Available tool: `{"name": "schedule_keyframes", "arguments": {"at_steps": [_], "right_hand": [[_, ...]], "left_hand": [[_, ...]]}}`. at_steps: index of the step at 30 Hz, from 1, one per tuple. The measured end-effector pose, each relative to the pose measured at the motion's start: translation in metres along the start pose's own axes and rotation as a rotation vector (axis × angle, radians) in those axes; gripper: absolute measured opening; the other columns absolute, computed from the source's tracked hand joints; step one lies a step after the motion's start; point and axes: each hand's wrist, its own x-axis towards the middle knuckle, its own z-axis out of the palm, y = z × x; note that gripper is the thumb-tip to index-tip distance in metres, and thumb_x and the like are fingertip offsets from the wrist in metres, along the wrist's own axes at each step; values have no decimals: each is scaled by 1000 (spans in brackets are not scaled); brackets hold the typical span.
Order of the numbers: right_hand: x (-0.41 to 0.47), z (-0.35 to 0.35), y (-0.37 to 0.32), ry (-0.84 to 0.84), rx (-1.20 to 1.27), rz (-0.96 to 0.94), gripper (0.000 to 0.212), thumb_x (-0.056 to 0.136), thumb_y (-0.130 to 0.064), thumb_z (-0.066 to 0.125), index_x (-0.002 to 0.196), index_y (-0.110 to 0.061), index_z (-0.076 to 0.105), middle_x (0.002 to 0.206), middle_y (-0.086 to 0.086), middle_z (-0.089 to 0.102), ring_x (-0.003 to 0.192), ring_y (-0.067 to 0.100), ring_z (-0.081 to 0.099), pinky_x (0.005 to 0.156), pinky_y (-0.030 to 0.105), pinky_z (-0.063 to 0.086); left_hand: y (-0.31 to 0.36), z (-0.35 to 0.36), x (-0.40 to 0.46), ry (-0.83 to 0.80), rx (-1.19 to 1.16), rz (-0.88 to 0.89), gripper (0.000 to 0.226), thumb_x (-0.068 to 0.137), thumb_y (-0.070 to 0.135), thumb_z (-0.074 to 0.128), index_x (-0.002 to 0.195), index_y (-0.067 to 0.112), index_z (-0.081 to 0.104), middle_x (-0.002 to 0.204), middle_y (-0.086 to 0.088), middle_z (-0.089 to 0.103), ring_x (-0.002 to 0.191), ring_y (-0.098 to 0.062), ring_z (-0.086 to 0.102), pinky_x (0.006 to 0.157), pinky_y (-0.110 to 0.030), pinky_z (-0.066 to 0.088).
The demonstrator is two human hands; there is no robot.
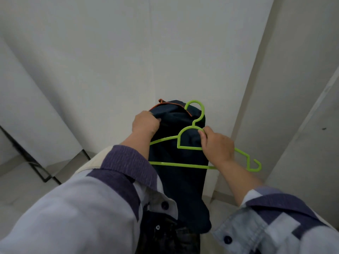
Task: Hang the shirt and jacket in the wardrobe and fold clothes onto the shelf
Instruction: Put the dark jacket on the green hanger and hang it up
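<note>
Hands: the left hand (145, 123) grips the upper edge of a dark navy fabric garment with orange trim at its collar (178, 162), fingers curled into the cloth near the opening. The right hand (216, 143) pinches a bright green plastic clothes hanger (189, 147) at the neck below its hook, fingers closed round the curved inner bar.

Garment: held up in front of the body, hanging down lengthways between the two forearms. Whether it is the shirt or the jacket cannot be told.

Hanger: lies across the front of the garment, hook pointing up and away, one arm passing behind the left wrist, the other ending in a small notch hook to the right. It appears to sit outside the cloth, not inside the shoulders.

Surroundings: pale grey-white panels (165, 52) ahead and to the right, possibly wardrobe doors or walls; a dark metal frame (36, 165) stands low on the left.

Progress, as judged: early. The garment is not yet on the hanger. No rail, shelf or folded clothes are in view, so hanging and folding both appear still to do.
</note>
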Motion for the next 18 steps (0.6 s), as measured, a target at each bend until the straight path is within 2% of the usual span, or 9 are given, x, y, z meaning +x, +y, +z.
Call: {"name": "schedule_keyframes", "arguments": {"at_steps": [3,6,11,15,18], "right_hand": [[-1,-2,-15,38,11,-10,42,95,-39,30,80,-12,58,46,8,56,37,32,52,41,22,25],[-3,-2,-26,50,1,-23,42,95,-39,28,78,-13,57,41,5,51,32,29,46,39,20,23],[-9,-6,-32,41,-10,-30,39,94,-36,32,76,-13,57,37,1,44,31,21,26,40,14,14],[-9,-4,-26,31,-56,-11,36,95,-35,36,79,-12,58,37,1,45,27,26,38,42,13,8],[-4,3,-18,1,-101,-5,24,95,-28,52,80,-10,58,39,4,49,30,28,44,43,13,9]], "left_hand": [[-11,-11,0,54,-81,22,32,93,31,50,115,13,65,117,-17,63,108,-38,59,91,-38,49],[-17,-14,-2,10,-99,39,32,98,25,43,118,6,60,120,-19,61,111,-38,56,89,-35,44],[-16,2,-10,-212,-138,75,40,98,28,46,126,1,54,127,-20,58,117,-37,53,98,-36,41],[-8,18,-11,-366,-122,111,42,96,24,53,132,3,48,131,-15,55,122,-31,51,102,-33,39],[-10,27,1,-458,-120,116,49,95,35,53,135,6,48,136,-11,53,125,-28,49,109,-36,36]]}}
